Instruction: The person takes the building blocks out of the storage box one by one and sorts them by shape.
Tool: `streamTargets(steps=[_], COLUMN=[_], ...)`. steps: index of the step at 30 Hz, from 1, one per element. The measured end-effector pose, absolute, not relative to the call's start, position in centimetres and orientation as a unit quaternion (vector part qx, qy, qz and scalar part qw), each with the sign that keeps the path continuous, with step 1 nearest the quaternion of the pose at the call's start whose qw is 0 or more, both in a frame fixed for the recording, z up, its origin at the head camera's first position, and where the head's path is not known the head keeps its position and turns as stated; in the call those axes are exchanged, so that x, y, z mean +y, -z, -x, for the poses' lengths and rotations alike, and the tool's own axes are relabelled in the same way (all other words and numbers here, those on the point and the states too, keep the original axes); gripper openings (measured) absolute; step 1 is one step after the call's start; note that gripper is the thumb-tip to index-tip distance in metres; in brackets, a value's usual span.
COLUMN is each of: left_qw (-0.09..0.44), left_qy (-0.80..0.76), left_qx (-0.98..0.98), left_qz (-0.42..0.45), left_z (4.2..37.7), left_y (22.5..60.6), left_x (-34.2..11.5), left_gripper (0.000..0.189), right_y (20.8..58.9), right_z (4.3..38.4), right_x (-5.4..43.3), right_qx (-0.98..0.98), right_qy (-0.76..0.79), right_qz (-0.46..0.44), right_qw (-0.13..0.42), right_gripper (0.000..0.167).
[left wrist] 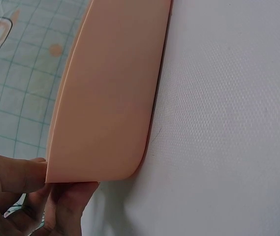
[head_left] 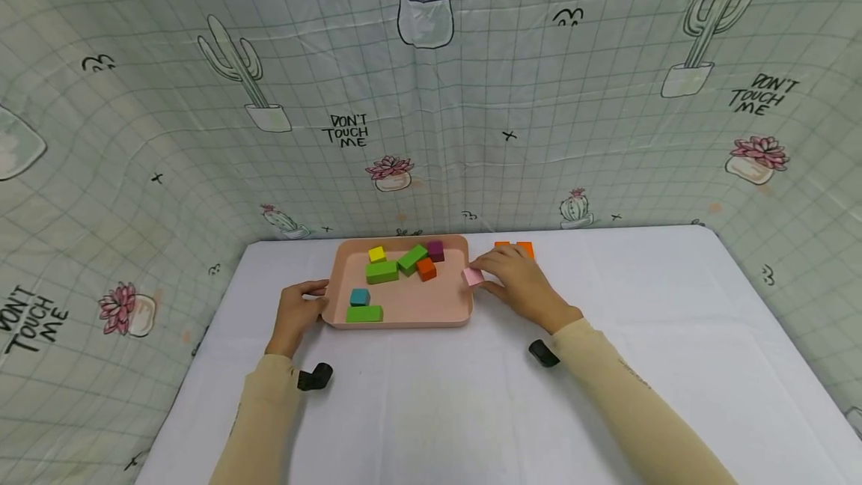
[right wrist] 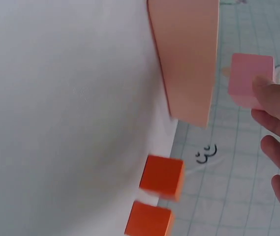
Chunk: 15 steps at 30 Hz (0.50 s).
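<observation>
A salmon-pink tray (head_left: 417,311) lies on the table with several coloured blocks in it. At its left end my left hand (head_left: 298,313) grips the wall, thumb at the rim and fingers at the outer side in the left wrist view. My right hand (head_left: 518,283) pinches a pink block (right wrist: 250,78) between thumb and fingers, at the tray's right rim in the head view. In the right wrist view the block is up beside the tray wall (right wrist: 189,59). Two orange blocks (right wrist: 162,176) stand on the table beyond the right hand, partly hidden by it in the head view.
Inside the tray are a yellow block (head_left: 377,254), green blocks (head_left: 382,272), a purple block (head_left: 435,251), an orange-red block (head_left: 426,269) and a blue block (head_left: 360,297). White cloth covers the table (head_left: 431,410). A patterned curtain (head_left: 471,96) hangs behind it.
</observation>
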<state>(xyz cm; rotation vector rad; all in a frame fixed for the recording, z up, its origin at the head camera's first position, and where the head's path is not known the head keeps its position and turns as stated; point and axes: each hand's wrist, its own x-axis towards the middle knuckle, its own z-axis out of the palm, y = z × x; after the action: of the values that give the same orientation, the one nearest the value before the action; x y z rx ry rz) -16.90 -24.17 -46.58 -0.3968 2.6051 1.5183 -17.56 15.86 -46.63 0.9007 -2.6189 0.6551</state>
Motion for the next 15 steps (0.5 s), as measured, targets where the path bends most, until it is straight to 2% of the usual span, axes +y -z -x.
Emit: streamTargets(steps=[8, 15], left_qw=[0.053, 0.058], left_qy=[-0.503, -0.498], left_qx=[0.853, 0.855], left_qz=[0.13, 0.132], left_z=[16.9, 16.8], left_y=[46.5, 46.4], left_x=[-24.2, -24.2], left_gripper=[0.04, 0.04], right_y=[47.0, 47.7], right_z=[16.9, 16.3], right_x=[18.5, 20.1], right_qx=[-0.915, -0.933], right_qy=[-0.231, -0.214], right_qz=[-0.285, -0.249], right_qw=[0.166, 0.145], right_gripper=[0.037, 0.034])
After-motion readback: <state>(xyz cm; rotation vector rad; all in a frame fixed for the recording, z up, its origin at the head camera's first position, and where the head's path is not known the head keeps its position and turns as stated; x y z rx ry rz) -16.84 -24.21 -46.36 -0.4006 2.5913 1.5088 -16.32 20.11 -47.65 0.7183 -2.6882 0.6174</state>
